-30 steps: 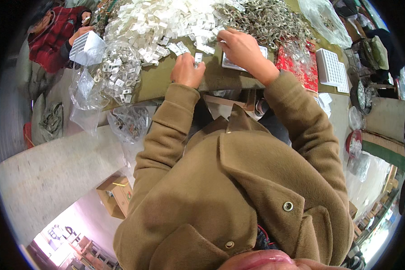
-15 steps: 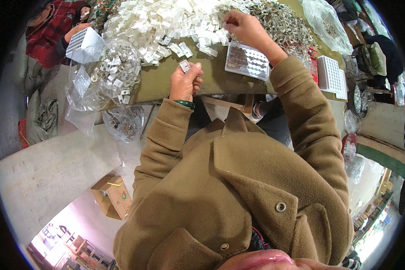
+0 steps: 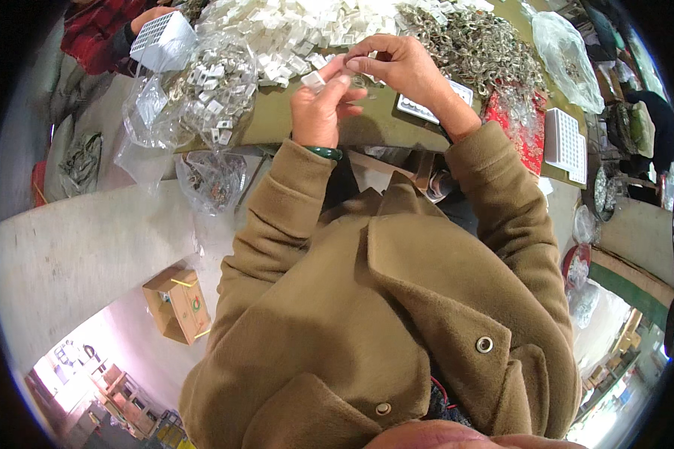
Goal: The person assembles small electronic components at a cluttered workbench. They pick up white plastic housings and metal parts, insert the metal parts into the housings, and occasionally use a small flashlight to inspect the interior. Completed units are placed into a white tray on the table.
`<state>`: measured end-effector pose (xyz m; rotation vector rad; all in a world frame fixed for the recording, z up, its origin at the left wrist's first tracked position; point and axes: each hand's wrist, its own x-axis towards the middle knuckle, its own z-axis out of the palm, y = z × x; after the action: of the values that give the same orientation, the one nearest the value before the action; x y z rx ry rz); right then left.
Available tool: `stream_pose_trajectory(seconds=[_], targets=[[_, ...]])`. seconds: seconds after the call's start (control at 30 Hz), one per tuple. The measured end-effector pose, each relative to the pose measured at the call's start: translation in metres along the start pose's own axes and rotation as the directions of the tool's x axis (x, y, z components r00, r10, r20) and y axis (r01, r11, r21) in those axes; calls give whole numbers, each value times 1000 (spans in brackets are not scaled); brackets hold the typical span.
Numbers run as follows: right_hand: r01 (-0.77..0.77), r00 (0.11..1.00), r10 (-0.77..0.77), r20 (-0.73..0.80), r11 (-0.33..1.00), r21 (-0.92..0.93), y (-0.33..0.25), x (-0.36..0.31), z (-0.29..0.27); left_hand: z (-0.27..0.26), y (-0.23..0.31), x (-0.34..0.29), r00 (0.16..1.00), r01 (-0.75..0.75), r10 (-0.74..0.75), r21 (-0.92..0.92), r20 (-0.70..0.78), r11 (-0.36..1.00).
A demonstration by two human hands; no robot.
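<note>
Between the thumb and fingers of my left hand [image 3: 318,116] is a small white plastic piece [image 3: 314,81]. My right hand [image 3: 406,67] has come right up to the left fingertips, its thumb and forefinger pinched together. What the right fingers grip is too small to make out; a thin shiny bit shows just below them. Beyond both hands spreads a big heap of white plastic pieces [image 3: 292,30]. Farther right lies a heap of shiny metal parts [image 3: 494,56]. Partly behind my right wrist is a white tray [image 3: 419,110] with small round items.
A clear bag of white pieces [image 3: 221,97] lies on the table's left side, beside a white gridded block [image 3: 165,41]. Another person's red checked sleeve [image 3: 90,37] is at the far left. Red patterned cloth [image 3: 518,142], a white gridded rack [image 3: 565,142] and a plastic bag [image 3: 569,63] are at right.
My right hand has moved left from the edge of the heaps to meet my left hand. The left hand has shifted slightly right, keeping the white piece. The whole view has tilted a little.
</note>
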<state>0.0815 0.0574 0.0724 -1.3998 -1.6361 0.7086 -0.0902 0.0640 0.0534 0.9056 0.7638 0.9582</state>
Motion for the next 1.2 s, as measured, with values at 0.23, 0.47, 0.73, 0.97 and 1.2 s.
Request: stream_pose_trajectory(seconds=[0.23, 0.47, 0.73, 0.97, 1.2], targets=[[-3, 987, -16, -160, 993, -116, -9, -25, 12, 2, -10, -9, 979, 195, -192, -32, 67, 980], [-155, 971, 164, -172, 986, 66, -5, -47, 13, 9, -16, -22, 977, 209, -206, -56, 56, 976], [-98, 995, 73, 72, 883, 458, -8, -78, -17, 7, -4, -30, 842, 508, -412, -251, 348, 824], [152, 986, -151, -63, 988, 4, -12, -100, -39, 25, -7, -42, 856, 473, -421, -128, 302, 871], [-149, 951, 225, -213, 934, 324, -11, -121, -21, 46, -22, -51, 966, 140, -159, 103, 206, 985]])
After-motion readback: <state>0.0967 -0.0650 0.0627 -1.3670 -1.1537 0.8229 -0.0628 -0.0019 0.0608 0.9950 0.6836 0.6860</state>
